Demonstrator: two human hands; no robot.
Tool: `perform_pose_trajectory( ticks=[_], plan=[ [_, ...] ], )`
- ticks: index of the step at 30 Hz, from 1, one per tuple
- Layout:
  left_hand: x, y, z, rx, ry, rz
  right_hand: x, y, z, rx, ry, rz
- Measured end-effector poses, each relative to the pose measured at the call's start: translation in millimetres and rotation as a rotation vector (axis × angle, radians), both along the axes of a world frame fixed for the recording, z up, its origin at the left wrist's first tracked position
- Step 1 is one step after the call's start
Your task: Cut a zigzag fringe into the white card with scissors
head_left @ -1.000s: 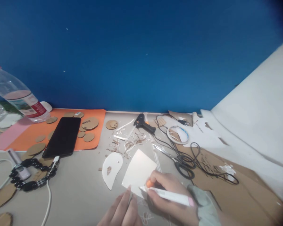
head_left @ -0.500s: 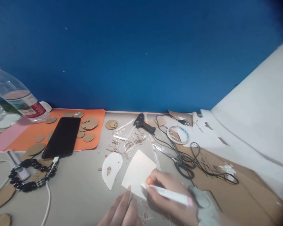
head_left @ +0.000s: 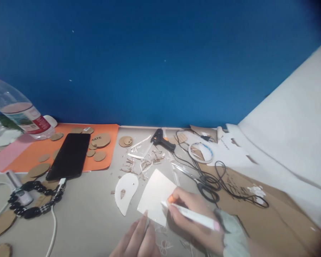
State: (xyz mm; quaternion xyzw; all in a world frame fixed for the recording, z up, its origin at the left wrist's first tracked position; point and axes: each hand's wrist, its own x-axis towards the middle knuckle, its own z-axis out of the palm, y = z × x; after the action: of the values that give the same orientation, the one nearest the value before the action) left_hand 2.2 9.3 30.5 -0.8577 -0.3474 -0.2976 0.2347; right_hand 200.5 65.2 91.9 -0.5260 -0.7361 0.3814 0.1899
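A white piece of paper (head_left: 155, 192) lies on the grey table in front of me. My right hand (head_left: 194, 217) is closed around a white marker with a pink end (head_left: 200, 217), its tip at the paper's right half. An orange spot shows at that hand's fingertips. My left hand (head_left: 139, 237) rests with outstretched fingers, the fingertips touching the paper's lower left edge. Beside the paper, to its left, lies a white teardrop-shaped cutout (head_left: 127, 192) with a small brown leaf shape on it.
Behind the paper are scraps (head_left: 147, 162), a black glue gun (head_left: 162, 140) and black-handled scissors (head_left: 207, 189). A cable loops over cardboard (head_left: 256, 225) on the right. Leftward are a phone (head_left: 69, 157), a beaded bracelet (head_left: 33, 213), cardboard discs (head_left: 101, 140) and a bottle (head_left: 24, 114).
My right hand and the marker have shifted slightly up, the tip moving higher on the paper. My left hand stays at the paper's edge. The whole view has drifted slightly.
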Motion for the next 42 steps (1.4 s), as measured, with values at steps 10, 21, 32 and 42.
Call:
perform_pose_trajectory(
  ticks=[10,21,32,42],
  plan=[
    [0,1,2.5,0.034,-0.002,-0.012,3,4,4.6,0.045,0.044,-0.058],
    [-2,0,-4.9,0.02,0.062,-0.015,8,9,-3.7,0.091,0.071,-0.121],
    [0,-2,-1.5,0.005,0.052,0.003,7,9,-3.4,0.139,0.031,-0.254],
    [-2,-1,-1.7,0.018,0.026,-0.017,7,9,-7.7,0.234,0.308,-0.491]
  ],
)
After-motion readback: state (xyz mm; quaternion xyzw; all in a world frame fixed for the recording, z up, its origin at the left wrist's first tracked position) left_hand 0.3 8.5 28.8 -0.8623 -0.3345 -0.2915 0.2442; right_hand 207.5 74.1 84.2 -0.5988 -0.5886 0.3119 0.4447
